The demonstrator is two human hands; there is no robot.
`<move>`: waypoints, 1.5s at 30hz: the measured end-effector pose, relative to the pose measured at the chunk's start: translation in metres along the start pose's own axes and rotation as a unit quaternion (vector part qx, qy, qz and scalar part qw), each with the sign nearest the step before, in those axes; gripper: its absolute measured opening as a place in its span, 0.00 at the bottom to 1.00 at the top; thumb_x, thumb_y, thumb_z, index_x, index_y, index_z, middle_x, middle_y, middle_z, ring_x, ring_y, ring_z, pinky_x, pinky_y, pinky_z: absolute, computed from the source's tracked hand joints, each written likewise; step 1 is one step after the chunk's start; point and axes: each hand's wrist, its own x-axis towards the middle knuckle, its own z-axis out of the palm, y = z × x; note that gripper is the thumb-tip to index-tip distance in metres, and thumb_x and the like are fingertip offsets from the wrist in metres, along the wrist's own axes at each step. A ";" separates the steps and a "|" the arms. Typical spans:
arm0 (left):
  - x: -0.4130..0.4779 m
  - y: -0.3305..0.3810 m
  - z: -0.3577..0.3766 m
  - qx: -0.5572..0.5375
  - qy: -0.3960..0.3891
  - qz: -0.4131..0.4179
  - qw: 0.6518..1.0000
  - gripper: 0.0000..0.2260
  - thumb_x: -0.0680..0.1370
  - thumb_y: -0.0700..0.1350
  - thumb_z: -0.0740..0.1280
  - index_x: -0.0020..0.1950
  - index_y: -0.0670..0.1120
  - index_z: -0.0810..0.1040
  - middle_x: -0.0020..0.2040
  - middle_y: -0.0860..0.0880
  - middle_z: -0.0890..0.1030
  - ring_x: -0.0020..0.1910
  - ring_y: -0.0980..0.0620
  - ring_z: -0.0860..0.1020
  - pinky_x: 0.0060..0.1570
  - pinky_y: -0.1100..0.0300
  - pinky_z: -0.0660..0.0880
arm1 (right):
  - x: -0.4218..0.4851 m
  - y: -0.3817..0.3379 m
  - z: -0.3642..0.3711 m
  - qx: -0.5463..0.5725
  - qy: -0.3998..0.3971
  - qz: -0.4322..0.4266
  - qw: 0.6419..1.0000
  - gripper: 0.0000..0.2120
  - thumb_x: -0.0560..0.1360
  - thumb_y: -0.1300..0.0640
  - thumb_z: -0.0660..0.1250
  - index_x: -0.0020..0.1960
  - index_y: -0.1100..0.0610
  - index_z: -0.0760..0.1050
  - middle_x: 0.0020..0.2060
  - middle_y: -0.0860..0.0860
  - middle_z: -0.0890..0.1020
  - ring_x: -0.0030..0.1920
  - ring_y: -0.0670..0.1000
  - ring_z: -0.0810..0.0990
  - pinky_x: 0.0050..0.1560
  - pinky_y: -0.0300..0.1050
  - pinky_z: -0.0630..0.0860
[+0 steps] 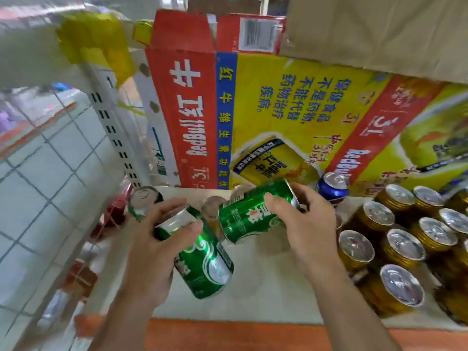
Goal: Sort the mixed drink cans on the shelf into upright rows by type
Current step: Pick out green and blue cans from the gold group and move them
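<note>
At the far left edge of the shelf [266, 287], a white slotted upright [111, 127] rises, with the tiled floor [50, 173] showing beyond it. Just inside that post a standing green can [143, 198] sits upright near the back, silver top facing me.

Next comes my left hand [154, 249]. Its fingers and thumb are curled round the top end of the left green can [205, 262], which leans steeply with its base pointing down and to the right over the pale shelf. I cannot tell whether that base touches the surface.

Beside it, a little higher and further back, my right hand [311, 229] grips the right green can [253, 211]. My thumb lies across its side and my fingers wrap its silver end, and the can is tipped nearly onto its side. The two green cans are close but apart, and a blurred can shows in the gap behind them.

Along the back stands a red and yellow Red Bull carton [253, 110], printed upside down, with brown cardboard [379, 29] above it.

Right of my hand a blue can [333, 188] stands upright against the carton. Further right the gold cans [402, 249] stand upright in tidy rows, packed close together. An orange strip [240, 335] runs along the shelf's front edge.
</note>
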 end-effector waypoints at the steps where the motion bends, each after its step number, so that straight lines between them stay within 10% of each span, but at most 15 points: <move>1: -0.001 -0.005 0.013 -0.006 -0.025 -0.009 1.000 0.21 0.54 0.44 0.77 0.45 0.54 0.82 0.45 0.47 0.84 0.40 0.48 0.83 0.33 0.56 0.79 | -0.006 0.002 -0.016 -0.002 0.027 0.013 1.000 0.20 0.62 0.44 0.77 0.51 0.50 0.80 0.44 0.46 0.85 0.46 0.47 0.84 0.48 0.51 0.81; 6: -0.020 -0.027 0.088 -0.008 -0.131 -0.054 0.990 0.28 0.53 0.50 0.77 0.52 0.51 0.80 0.45 0.50 0.84 0.41 0.48 0.84 0.35 0.57 0.79 | -0.041 0.004 -0.101 0.028 0.099 0.027 0.994 0.17 0.61 0.43 0.75 0.47 0.49 0.82 0.44 0.61 0.82 0.48 0.64 0.82 0.49 0.67 0.78; 14: -0.092 -0.037 0.203 0.027 -0.245 -0.086 0.965 0.24 0.53 0.46 0.79 0.48 0.53 0.81 0.44 0.52 0.85 0.42 0.46 0.84 0.41 0.50 0.82 | -0.094 0.020 -0.239 0.150 0.201 0.095 0.963 0.14 0.59 0.53 0.76 0.43 0.48 0.80 0.36 0.44 0.85 0.36 0.44 0.84 0.41 0.52 0.79; 19: -0.152 -0.053 0.291 0.011 -0.267 -0.060 0.962 0.24 0.51 0.52 0.77 0.47 0.55 0.81 0.41 0.52 0.83 0.38 0.48 0.83 0.36 0.53 0.79 | -0.129 0.034 -0.346 0.195 0.250 0.110 0.942 0.22 0.56 0.52 0.75 0.48 0.57 0.78 0.34 0.48 0.84 0.33 0.46 0.83 0.29 0.44 0.78; 30: -0.222 -0.078 0.458 0.017 -0.306 -0.047 0.951 0.28 0.53 0.53 0.77 0.52 0.51 0.79 0.42 0.50 0.84 0.41 0.47 0.83 0.35 0.57 0.79 | -0.142 0.060 -0.526 0.170 0.300 0.113 0.932 0.44 0.51 0.42 0.82 0.63 0.57 0.75 0.53 0.57 0.83 0.52 0.57 0.84 0.51 0.59 0.80; 45: -0.146 -0.108 0.636 0.070 -0.292 0.052 0.953 0.24 0.56 0.59 0.76 0.50 0.59 0.78 0.46 0.56 0.83 0.43 0.55 0.83 0.38 0.58 0.79 | 0.007 0.052 -0.653 0.059 0.302 0.029 0.951 0.29 0.55 0.44 0.79 0.54 0.46 0.76 0.45 0.49 0.80 0.46 0.50 0.81 0.43 0.49 0.79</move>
